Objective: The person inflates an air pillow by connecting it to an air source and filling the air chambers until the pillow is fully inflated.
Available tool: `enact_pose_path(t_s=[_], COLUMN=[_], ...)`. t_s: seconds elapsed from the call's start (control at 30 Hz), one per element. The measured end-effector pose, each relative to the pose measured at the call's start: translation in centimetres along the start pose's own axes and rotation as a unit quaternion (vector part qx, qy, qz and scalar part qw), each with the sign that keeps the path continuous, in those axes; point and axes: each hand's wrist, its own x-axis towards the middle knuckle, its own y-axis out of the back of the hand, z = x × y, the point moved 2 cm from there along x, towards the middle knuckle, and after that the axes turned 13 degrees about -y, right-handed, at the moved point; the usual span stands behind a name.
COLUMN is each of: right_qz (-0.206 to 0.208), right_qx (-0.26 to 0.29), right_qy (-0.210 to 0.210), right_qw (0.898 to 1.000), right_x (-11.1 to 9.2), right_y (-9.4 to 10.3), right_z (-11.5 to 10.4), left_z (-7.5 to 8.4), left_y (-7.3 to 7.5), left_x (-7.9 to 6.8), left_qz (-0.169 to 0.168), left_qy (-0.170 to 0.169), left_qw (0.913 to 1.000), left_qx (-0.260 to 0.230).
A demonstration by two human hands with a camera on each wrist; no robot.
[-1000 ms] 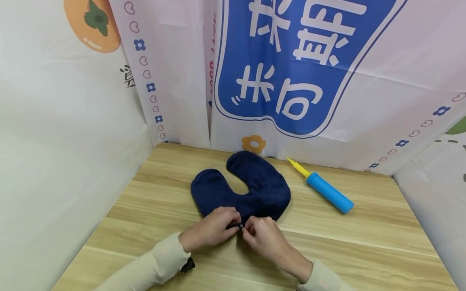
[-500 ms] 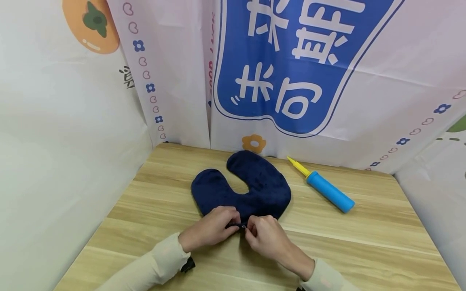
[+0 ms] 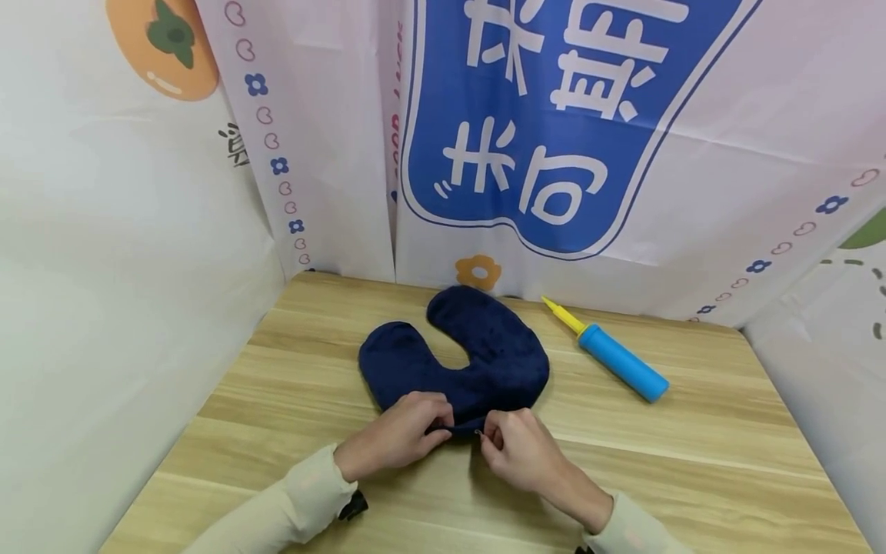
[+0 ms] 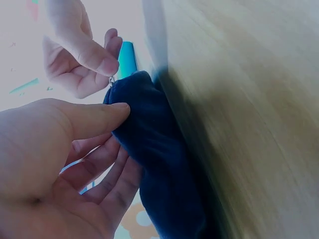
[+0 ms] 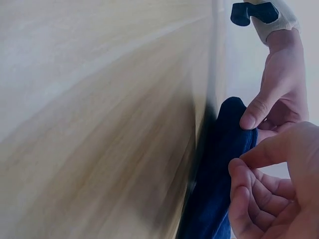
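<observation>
A dark navy U-shaped neck pillow (image 3: 508, 350) lies on the table, its two arms pointing away from me. My left hand (image 3: 401, 435) pinches the near edge of its fabric between thumb and fingers. To the right along that same edge, my right hand (image 3: 522, 452) pinches a small metal zipper pull (image 4: 111, 79) between thumb and forefinger. In the left wrist view, the left thumb presses on the fabric (image 4: 149, 114) just below the pull. A short stretch of edge shows between the hands. The zipper's teeth are too small to make out.
Right of the pillow, a blue hand pump (image 3: 623, 362) with a yellow nozzle lies on the wooden table (image 3: 664, 477). White printed cloth (image 3: 346, 154) hangs behind the table's back edge and down both sides.
My right hand has moved right along the near edge with the zipper pull, widening the space between the hands. The left hand keeps its grip in nearly the same place.
</observation>
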Motion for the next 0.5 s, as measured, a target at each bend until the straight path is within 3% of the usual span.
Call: enact_pose_path(t_s=[0.37, 0.5], right_qz=[-0.008, -0.011], right_qx=[0.000, 0.017], right_qy=[0.005, 0.010], right_qw=[1.000, 1.000], right_x=[-0.05, -0.07], right_y=[0.25, 0.34], right_z=[-0.34, -0.49], left_z=[0.20, 0.46], left_y=[0.10, -0.05], left_x=[-0.17, 0.12], left_qz=[0.000, -0.007], left_qy=[-0.005, 0.004], left_qw=[1.0000, 0.9998], left_qx=[-0.005, 0.016])
